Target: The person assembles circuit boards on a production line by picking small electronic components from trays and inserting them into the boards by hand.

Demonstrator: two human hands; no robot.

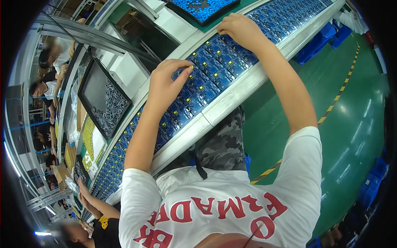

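Lying in a black tray (203, 24) were blue bits (211, 10); another tray (94, 90) held grey bits (113, 99). Above blue boards (209, 88) beside a pale rail (190, 133), the left hand (166, 78) pinched a yellow bit (191, 67); what the right hand (243, 31) held, I couldn't tell.

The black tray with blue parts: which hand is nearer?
Right: the right hand is close by the black tray, lower right; the left hand is farther below.
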